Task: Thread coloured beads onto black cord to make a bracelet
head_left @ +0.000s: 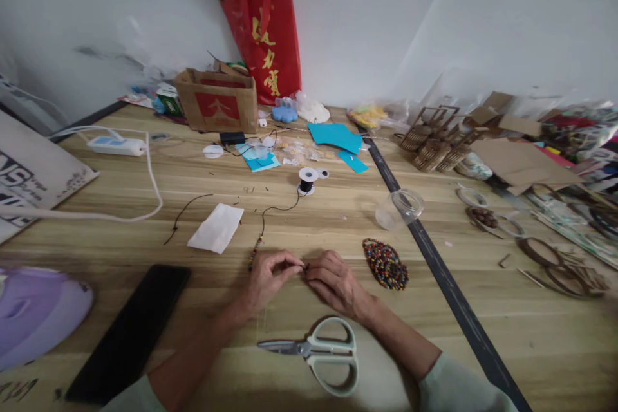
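Note:
My left hand (270, 275) pinches the end of a dark cord between thumb and fingertips. Close against it, my right hand (335, 280) is closed with its fingers bent, around something small and dark that I cannot make out. A short row of colourful beads (255, 250) on the black cord (282, 208) lies just beyond my left hand. That cord runs back to a white spool (308, 180) wound with black. To the right of my right hand is a heap of multicoloured bead strands (386, 264). Scissors (313, 351) with pale handles lie in front of both hands.
A black phone (132, 331) and a purple iron (38, 315) lie at left, near a white paper (215, 228) and a power strip (117, 145). A clear plastic jar (398, 209) lies at right. Behind stand a cardboard box (217, 106) and a red bag (265, 45).

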The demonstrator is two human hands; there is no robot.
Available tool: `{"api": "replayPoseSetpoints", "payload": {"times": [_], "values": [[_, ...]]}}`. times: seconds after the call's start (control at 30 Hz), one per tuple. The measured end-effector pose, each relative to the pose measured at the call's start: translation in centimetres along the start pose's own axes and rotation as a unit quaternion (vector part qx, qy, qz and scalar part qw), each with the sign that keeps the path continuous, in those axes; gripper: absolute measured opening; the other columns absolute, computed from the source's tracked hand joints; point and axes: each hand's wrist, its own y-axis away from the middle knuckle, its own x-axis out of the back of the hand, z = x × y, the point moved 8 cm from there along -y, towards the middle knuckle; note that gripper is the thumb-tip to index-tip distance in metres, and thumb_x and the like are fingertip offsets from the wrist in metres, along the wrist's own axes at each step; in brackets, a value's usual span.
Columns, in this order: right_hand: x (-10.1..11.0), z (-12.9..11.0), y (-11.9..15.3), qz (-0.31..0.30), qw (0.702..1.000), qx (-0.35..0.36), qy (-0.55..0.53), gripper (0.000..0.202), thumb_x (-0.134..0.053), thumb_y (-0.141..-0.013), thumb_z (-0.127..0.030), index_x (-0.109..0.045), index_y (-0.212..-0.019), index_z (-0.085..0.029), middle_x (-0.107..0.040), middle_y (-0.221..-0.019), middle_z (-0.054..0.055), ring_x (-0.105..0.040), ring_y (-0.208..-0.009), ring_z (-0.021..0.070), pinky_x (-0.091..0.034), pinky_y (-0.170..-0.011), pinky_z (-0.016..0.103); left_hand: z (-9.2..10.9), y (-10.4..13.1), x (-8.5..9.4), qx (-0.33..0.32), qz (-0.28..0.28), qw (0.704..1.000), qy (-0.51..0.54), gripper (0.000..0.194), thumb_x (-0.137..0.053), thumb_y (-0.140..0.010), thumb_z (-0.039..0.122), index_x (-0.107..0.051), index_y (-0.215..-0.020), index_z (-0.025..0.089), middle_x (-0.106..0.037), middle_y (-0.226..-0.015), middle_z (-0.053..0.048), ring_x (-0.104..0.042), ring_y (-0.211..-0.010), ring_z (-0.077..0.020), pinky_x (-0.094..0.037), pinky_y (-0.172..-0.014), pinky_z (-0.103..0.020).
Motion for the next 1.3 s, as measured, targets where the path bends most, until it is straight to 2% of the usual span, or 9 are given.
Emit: {"api": "replayPoseSetpoints", "payload": {"times": [0.17,0.3,0.5,0.8,1.07,1.3], "values": [[0.3,0.3,0.1,0.041,0.998,-0.019,-0.045,0.007,-0.050,-0.094,-0.018,-0.056,-0.096,-0.019,-0.064,-0.084,0.005,-0.054,-0.080,0.0174,-0.043,-0.075,0.032,0.6,0.2,-0.7,-0.047,-0.024,0.998,-0.036,0.011,-0.063,-0.076,0.020,-0.073,-0.073,0.017,-0.073,-0.075,-0.004,-0.065,-0.072,-0.0173,-0.050,-0.071,-0.027],[0.6,0.4,0.1,0.059,0.995,-0.041,-0.076,0.006,-0.053,-0.093,-0.020,-0.059,-0.093,-0.019,-0.064,-0.081,0.005,-0.056,-0.080,0.0170,-0.044,-0.074,0.030,0.0,0.5,-1.3,-0.023,-0.037,0.998,-0.046,0.007,-0.065,-0.073,0.015,-0.072,-0.074,0.016,-0.073,-0.073,-0.003,-0.064,-0.069,-0.0161,-0.050,-0.068,-0.026],[0.7,0.6,-0.1,0.054,0.992,-0.065,-0.098,0.010,-0.052,-0.094,-0.024,-0.061,-0.092,-0.018,-0.065,-0.080,0.006,-0.057,-0.078,0.0167,-0.045,-0.072,0.029,-0.7,0.6,-1.5,0.012,-0.037,0.998,-0.048,0.006,-0.065,-0.068,0.011,-0.064,-0.069,0.016,-0.068,-0.066,0.001,-0.060,-0.062,-0.0130,-0.048,-0.061,-0.022],[0.8,1.1,0.2,0.072,0.987,-0.094,-0.112,0.014,-0.051,-0.095,-0.028,-0.061,-0.093,-0.018,-0.066,-0.083,0.007,-0.059,-0.078,0.0173,-0.048,-0.072,0.030,-0.6,0.8,-1.5,-0.013,-0.033,0.995,-0.088,0.007,-0.063,-0.070,0.012,-0.061,-0.065,0.017,-0.065,-0.064,0.001,-0.059,-0.062,-0.0131,-0.046,-0.060,-0.022],[0.7,0.8,0.2,0.067,0.987,-0.095,-0.110,0.017,-0.050,-0.095,-0.031,-0.060,-0.090,-0.018,-0.065,-0.080,0.006,-0.059,-0.075,0.0161,-0.048,-0.070,0.028,0.0,1.2,-2.0,-0.072,-0.040,0.987,-0.141,0.008,-0.063,-0.071,0.011,-0.063,-0.067,0.018,-0.066,-0.068,-0.001,-0.059,-0.066,-0.0139,-0.047,-0.064,-0.023],[0.5,0.7,0.1,0.066,0.988,-0.087,-0.107,0.014,-0.051,-0.095,-0.027,-0.060,-0.089,-0.018,-0.064,-0.079,0.005,-0.059,-0.075,0.0155,-0.047,-0.070,0.027,0.3,1.2,-2.0,-0.068,-0.044,0.987,-0.142,0.008,-0.064,-0.071,0.011,-0.063,-0.068,0.018,-0.066,-0.069,-0.001,-0.061,-0.067,-0.0144,-0.048,-0.065,-0.023]]}}
